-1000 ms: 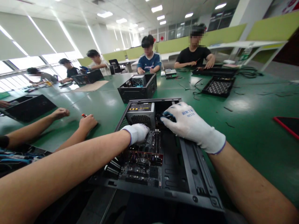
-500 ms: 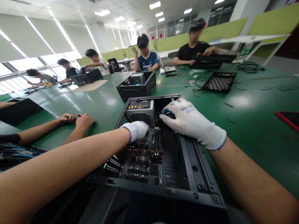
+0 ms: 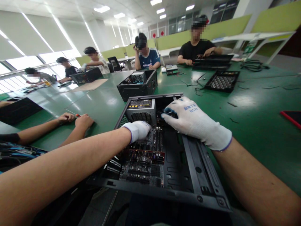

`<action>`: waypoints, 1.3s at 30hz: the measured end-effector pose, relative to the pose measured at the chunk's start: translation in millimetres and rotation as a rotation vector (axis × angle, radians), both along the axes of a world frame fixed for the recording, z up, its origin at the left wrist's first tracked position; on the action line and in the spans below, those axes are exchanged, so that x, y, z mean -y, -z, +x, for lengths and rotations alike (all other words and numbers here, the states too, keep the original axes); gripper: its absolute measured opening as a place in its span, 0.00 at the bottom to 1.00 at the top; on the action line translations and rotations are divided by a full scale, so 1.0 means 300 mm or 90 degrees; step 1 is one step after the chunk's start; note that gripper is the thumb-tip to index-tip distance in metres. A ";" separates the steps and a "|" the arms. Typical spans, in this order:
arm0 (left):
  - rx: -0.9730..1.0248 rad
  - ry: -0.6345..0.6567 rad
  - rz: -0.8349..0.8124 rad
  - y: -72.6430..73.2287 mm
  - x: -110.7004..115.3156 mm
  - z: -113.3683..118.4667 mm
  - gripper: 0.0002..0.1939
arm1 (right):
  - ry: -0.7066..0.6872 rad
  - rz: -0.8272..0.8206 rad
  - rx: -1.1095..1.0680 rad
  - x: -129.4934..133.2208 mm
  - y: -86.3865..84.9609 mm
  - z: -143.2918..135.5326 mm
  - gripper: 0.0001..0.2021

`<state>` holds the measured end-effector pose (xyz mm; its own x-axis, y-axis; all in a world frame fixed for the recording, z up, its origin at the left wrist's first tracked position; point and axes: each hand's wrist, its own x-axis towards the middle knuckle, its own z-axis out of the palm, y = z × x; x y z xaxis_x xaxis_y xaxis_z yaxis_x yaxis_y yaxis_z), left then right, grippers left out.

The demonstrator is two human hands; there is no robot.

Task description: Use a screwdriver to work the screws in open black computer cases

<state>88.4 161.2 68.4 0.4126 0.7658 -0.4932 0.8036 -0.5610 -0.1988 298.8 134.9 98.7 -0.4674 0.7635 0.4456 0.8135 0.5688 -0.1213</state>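
The person works with two gloved hands inside an open black computer case [image 3: 164,193], which lies at the near edge of the green table [image 3: 258,135] with its open side turned upward. The left hand [image 3: 140,129], in a white glove with a purple cuff edge, reaches in from the left, just in front of the grey power supply [image 3: 141,116] and over the upper part of the motherboard [image 3: 154,138]. Its fingers are hidden from the camera, so one cannot tell whether they are clamped on something. The right hand [image 3: 188,113], in a glove of the same kind, comes over the right side of the case, to the right of the power supply. Its thumb and forefinger are curved, with a dark space between them; this place is too dark to tell whether they pinch any part. Nearer to the person, a reddish card [image 3: 152,155] stands across the motherboard. Behind this case, a second black case [image 3: 131,91] rests on the table, well apart from the hands. To the left, a co-worker's hand [image 3: 84,121] is on the table, with a small red-orange object [image 3: 77,115] beside its fingers.
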 end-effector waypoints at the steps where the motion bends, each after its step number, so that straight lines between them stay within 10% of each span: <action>1: 0.000 -0.001 0.000 0.000 0.000 0.000 0.17 | -0.002 0.000 0.003 0.000 0.000 0.000 0.20; 27: 0.001 0.013 -0.014 0.014 -0.008 0.005 0.21 | 0.000 0.019 -0.007 -0.006 0.007 0.000 0.20; 39: 0.072 -0.018 -0.002 -0.015 -0.002 -0.010 0.38 | 0.019 -0.023 -0.193 0.016 0.015 0.023 0.28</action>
<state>85.3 161.9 73.0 0.4442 0.7768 -0.4465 0.8365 -0.5380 -0.1040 305.7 130.0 94.2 -0.2942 0.7928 0.5337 0.7540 0.5357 -0.3802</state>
